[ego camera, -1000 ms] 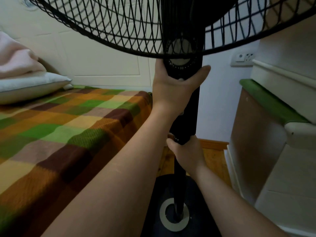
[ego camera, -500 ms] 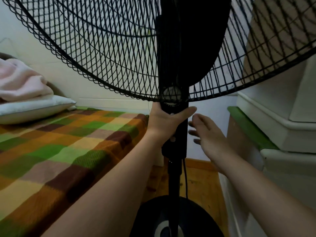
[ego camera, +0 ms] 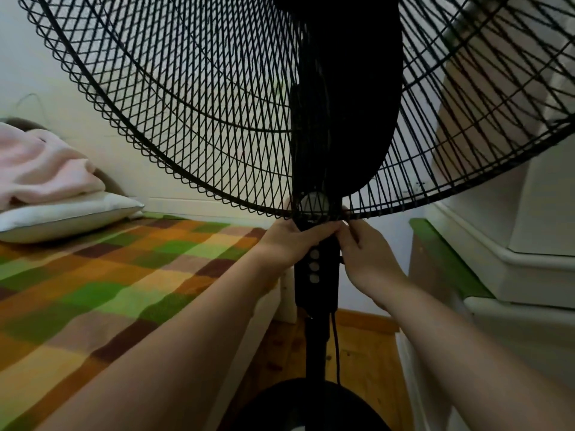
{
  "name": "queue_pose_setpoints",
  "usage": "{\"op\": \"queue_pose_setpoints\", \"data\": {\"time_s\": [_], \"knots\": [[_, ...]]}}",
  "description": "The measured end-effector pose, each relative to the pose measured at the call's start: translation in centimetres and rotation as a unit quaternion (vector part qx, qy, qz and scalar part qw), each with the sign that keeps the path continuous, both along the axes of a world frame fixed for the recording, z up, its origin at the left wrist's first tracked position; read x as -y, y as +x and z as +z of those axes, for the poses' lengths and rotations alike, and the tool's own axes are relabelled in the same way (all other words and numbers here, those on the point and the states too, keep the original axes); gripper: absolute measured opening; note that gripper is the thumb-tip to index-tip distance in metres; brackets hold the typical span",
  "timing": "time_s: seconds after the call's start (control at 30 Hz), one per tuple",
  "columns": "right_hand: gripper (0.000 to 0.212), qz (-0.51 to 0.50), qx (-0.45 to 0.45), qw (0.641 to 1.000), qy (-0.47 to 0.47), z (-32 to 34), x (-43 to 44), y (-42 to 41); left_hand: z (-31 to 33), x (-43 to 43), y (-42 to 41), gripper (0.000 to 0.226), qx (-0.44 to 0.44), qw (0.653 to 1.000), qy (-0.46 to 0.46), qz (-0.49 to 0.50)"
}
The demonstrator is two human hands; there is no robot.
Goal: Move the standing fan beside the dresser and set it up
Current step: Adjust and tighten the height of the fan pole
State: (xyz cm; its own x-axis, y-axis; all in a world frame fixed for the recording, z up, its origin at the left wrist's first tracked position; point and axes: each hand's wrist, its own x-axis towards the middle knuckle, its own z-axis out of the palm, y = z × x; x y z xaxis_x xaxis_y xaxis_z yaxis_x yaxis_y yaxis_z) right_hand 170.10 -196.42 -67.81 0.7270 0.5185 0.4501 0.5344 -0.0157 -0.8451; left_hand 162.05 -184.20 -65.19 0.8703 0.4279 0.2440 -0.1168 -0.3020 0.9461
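The black standing fan (ego camera: 315, 287) stands upright on the wooden floor between the bed and the white dresser (ego camera: 525, 275) on the right. Its wire cage (ego camera: 193, 113) fills the upper view, and its round base (ego camera: 298, 405) rests on the floor at the bottom. My left hand (ego camera: 289, 244) grips the top of the control column just under the round dial, above three grey buttons. My right hand (ego camera: 364, 259) holds the same spot from the right side, fingertips touching the column. A black cord hangs down along the pole.
A bed with a checked green, orange and brown blanket (ego camera: 102, 293) lies on the left, with a white pillow (ego camera: 62, 216) and a pink blanket (ego camera: 40, 169). A green strip (ego camera: 445, 259) edges the dresser's lower part. A white wall stands behind.
My right hand left the lower pole, rose and now closes on the control column beside my left hand. The view has tilted up, so more of the cage shows.
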Motion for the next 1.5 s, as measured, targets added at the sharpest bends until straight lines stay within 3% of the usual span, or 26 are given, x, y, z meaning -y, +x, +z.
{"op": "queue_pose_setpoints", "data": {"time_s": [0.37,0.73,1.17,1.3,1.4,1.5], "knots": [[0.024,-0.016,0.0,1.0,-0.005,0.2,-0.2,-0.2,0.1,0.5,0.1,0.018,0.004,1.0,-0.026,0.008],[0.026,-0.003,0.012,1.0,0.0,0.1,-0.2,0.3,-0.4,0.6,0.7,0.012,0.052,0.998,0.007,0.019],[0.03,0.015,0.023,1.0,0.0,0.0,0.0,0.6,-0.9,0.4,1.3,0.016,0.053,0.998,0.016,0.027],[0.028,0.017,0.02,1.0,0.002,-0.1,0.1,0.6,-1.1,0.4,1.3,0.032,0.049,0.998,0.016,0.029],[0.025,0.019,0.019,1.0,0.013,-0.1,0.2,0.5,-1.0,0.4,1.3,0.013,0.057,0.998,0.015,0.025],[0.023,0.023,0.019,0.999,0.025,-0.3,0.1,0.4,-1.0,0.4,1.3,0.01,0.062,0.997,0.029,0.031]]}}
